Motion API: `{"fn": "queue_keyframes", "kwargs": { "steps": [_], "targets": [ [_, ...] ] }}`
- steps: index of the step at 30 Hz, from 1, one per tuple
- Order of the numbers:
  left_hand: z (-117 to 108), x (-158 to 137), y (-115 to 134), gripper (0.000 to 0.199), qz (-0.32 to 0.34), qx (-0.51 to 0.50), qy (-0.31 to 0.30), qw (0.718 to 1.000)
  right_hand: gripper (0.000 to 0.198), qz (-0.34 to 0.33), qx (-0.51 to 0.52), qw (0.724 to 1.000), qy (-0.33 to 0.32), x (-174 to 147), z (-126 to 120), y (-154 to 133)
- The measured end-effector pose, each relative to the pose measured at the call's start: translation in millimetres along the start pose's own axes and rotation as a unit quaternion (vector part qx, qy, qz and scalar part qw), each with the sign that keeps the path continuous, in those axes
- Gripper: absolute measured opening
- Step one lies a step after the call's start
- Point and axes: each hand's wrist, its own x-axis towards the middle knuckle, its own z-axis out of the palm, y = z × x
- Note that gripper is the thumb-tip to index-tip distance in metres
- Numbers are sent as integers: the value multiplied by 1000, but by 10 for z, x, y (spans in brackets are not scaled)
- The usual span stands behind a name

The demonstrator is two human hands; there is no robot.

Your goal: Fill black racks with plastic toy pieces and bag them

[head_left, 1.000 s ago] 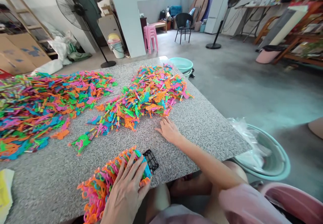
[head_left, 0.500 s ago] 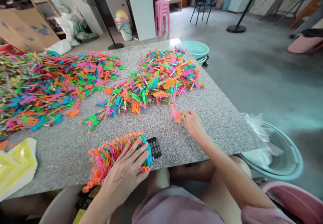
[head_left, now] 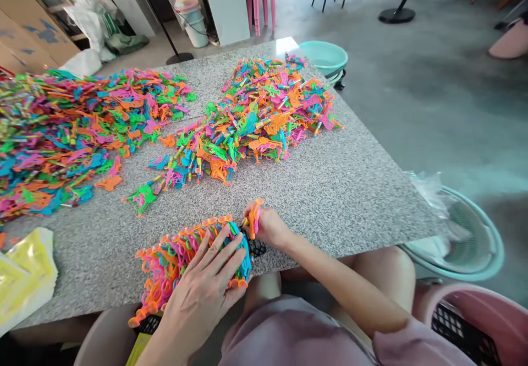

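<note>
My left hand (head_left: 212,267) lies flat, fingers outstretched, over a packed row of colourful plastic toys (head_left: 173,250) with orange round ends at the table's near edge. Blue and green pieces stand at the row's right end. From under that end sticks out a black plastic grid tray (head_left: 259,248), partly hidden. Just right of the row, my right hand (head_left: 270,225) is closed on a small orange and pink plastic toy (head_left: 253,220), held upright above the grid. The toy looks pistol-shaped; its lower part is hidden by the fingers.
A heap of loose plastic toys (head_left: 247,129) covers the table's middle, and a larger heap (head_left: 74,129) lies left. Yellow printed packs (head_left: 31,272) sit at the left edge. Right of the table stand a teal basin (head_left: 493,245) and a pink tub (head_left: 495,305).
My right hand has moved left and toward me from near the heap to the row's right end, carrying the orange and pink toy. The left hand stays on the row. The view tilted down.
</note>
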Motion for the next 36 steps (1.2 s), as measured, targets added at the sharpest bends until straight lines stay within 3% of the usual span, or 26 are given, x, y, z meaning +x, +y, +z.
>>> {"fn": "queue_keyframes", "kwargs": {
  "steps": [4, 7, 11, 13, 15, 17, 19, 21, 25, 28, 30, 31, 33, 35, 36],
  "targets": [
    [0, 21, 28, 38, 0, 19, 17, 1000, 22, -24, -97, 993, -69, 72, -90, -141],
    [-23, 76, 62, 36, 0, 50, 36, 998, 19, -49, -109, 988, -99, 177, -113, -212],
    [-12, 158, 82, 48, 13, 100, 42, 994, 14, -79, -84, 989, -93, 175, -64, -165],
    [34, 174, 71, 41, 11, 117, 59, 991, 18, -96, -52, 991, -74, 127, -92, -66],
    [96, 172, 55, 34, 7, 122, 77, 990, 28, -100, -35, 994, -8, 117, -226, 68],
    [155, 159, 39, 30, 6, 115, 83, 990, 39, -45, -69, 989, 120, 197, -461, 201],
    [199, 146, 27, 30, 4, 106, 90, 990, 51, 32, -146, 961, 235, 377, -728, 298],
    [224, 140, 16, 30, 4, 104, 102, 989, 57, 58, -227, 937, 259, 608, -949, 341],
    [214, 137, 0, 33, 11, 126, 111, 986, 41, 10, -296, 941, 161, 849, -1189, 307],
    [173, 143, 22, 34, 13, 141, 98, 985, 35, -21, -241, 951, 192, 648, -1354, 311],
    [140, 156, 53, 34, 12, 131, 87, 988, 30, -17, -188, 968, 168, 430, -1514, 364],
    [124, 166, 67, 33, 8, 120, 82, 989, 25, -3, -170, 979, 112, 337, -1594, 401],
    [101, 185, 90, 31, -4, 99, 73, 992, 15, 43, -159, 984, -61, 218, -1706, 478],
    [90, 195, 102, 31, -16, 87, 66, 994, 9, 90, -167, 960, -206, 175, -1709, 533],
    [88, 195, 105, 32, -19, 86, 65, 994, 9, 103, -177, 951, -232, 165, -1668, 543]
  ]
}}
